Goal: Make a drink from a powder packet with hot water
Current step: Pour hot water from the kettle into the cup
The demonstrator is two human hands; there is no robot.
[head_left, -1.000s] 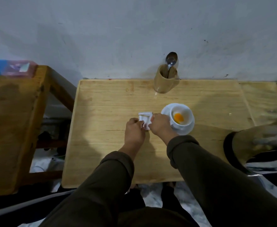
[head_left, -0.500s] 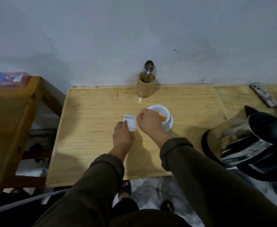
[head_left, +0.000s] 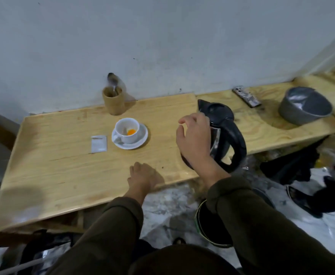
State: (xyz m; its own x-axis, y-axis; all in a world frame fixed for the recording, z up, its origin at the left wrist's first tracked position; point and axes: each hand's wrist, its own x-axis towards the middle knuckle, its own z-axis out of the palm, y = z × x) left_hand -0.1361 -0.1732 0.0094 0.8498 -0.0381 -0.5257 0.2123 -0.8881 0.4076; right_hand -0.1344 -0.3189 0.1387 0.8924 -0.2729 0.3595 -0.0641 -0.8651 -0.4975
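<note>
A white cup (head_left: 127,130) with orange powder in its bottom stands on a white saucer (head_left: 141,140) on the wooden table (head_left: 63,165). The white powder packet (head_left: 99,143) lies flat just left of the saucer. A black and steel kettle (head_left: 225,135) stands at the table's right end. My right hand (head_left: 194,143) hovers in front of the kettle's body, fingers spread, holding nothing. My left hand (head_left: 144,177) rests flat on the table near its front edge. A spoon (head_left: 112,81) stands in a tan holder (head_left: 114,100) by the wall.
A lower wooden shelf (head_left: 265,124) to the right carries a phone (head_left: 246,96) and a grey bowl (head_left: 305,105). A round black object (head_left: 208,225) sits on the floor below my right arm. Dark items lie on the floor at right.
Both hands have let go of the packet, which now lies on the table. My right hand moved right to the kettle; my left hand drew back. The view has swung right.
</note>
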